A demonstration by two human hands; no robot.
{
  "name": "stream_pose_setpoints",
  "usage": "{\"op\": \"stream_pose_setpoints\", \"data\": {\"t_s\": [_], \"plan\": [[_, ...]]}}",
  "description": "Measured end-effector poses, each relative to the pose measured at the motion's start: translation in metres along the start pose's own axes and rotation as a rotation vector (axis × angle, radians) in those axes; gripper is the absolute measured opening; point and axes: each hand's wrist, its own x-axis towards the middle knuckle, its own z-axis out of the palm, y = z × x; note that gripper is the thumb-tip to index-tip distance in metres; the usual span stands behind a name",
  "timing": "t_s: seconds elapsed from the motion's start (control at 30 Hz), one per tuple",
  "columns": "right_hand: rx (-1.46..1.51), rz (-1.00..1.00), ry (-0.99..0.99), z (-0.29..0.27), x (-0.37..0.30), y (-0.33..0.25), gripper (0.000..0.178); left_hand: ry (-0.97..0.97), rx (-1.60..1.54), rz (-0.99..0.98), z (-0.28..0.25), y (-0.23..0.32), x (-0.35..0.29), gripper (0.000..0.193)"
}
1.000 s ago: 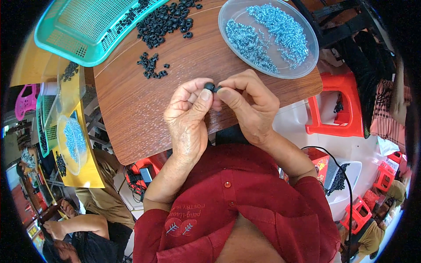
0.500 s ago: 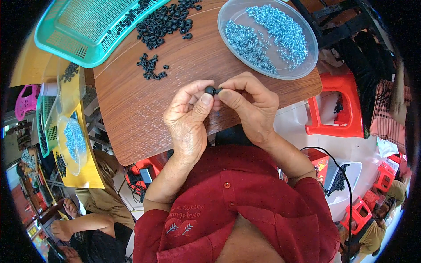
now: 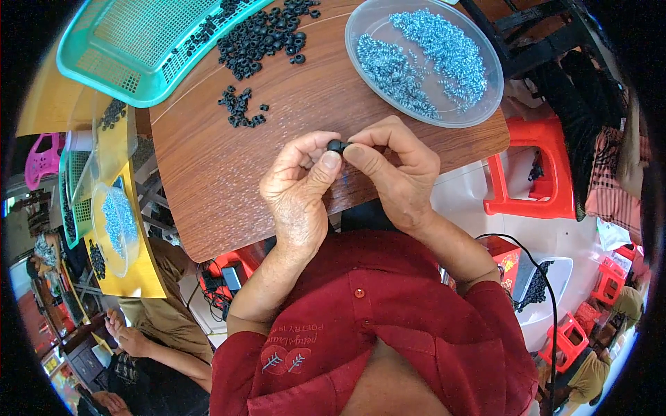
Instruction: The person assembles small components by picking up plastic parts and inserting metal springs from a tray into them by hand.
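Over the near edge of the brown wooden table (image 3: 208,180), my two hands meet. My left hand (image 3: 300,191) pinches a round black plastic knob (image 3: 336,145) between thumb and fingers. Against the knob's right side, my right hand (image 3: 399,170) pinches a small black piece, mostly covered by its thumb and fingertips. Beyond my left hand lies a small group of little black ring-like parts (image 3: 239,111). Farther back is a larger pile of round black knobs (image 3: 260,48). Small bluish metal springs (image 3: 444,48) fill much of a clear round tub (image 3: 354,59) at the far right.
A turquoise mesh basket (image 3: 125,55) holding black parts stands at the far left. Red plastic stools (image 3: 496,184) flank the table on the right. At the left, another person (image 3: 152,360) sits by a yellow table (image 3: 142,277). A black cable (image 3: 548,291) hangs at my right.
The black knob has shifted slightly to the right and tipped between my fingertips, closer to my right thumb. At the lower left, the other person's hand and forearm have moved.
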Motion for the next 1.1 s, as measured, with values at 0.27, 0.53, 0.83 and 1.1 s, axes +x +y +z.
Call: {"op": "stream_pose_setpoints", "data": {"t_s": [0.27, 0.53, 0.83, 1.1], "plan": [[-0.008, 0.058, -0.070, -0.007, 0.006, -0.006, 0.006, -0.007, 0.139, 0.080, -0.001, -0.003, 0.001, 0.021], [0.080, 0.267, -0.106, -0.013, 0.009, -0.009, 0.005, -0.060, 0.195, 0.085, 0.000, -0.002, 0.002, 0.020], [-0.511, -0.510, 0.123, 0.001, 0.006, 0.002, 0.014, -0.006, 0.153, 0.003, 0.007, 0.002, 0.004, 0.017], [-0.631, -0.592, 0.099, -0.005, 0.005, 0.002, 0.021, -0.025, 0.155, -0.062, 0.007, 0.006, 0.005, 0.019]]}}
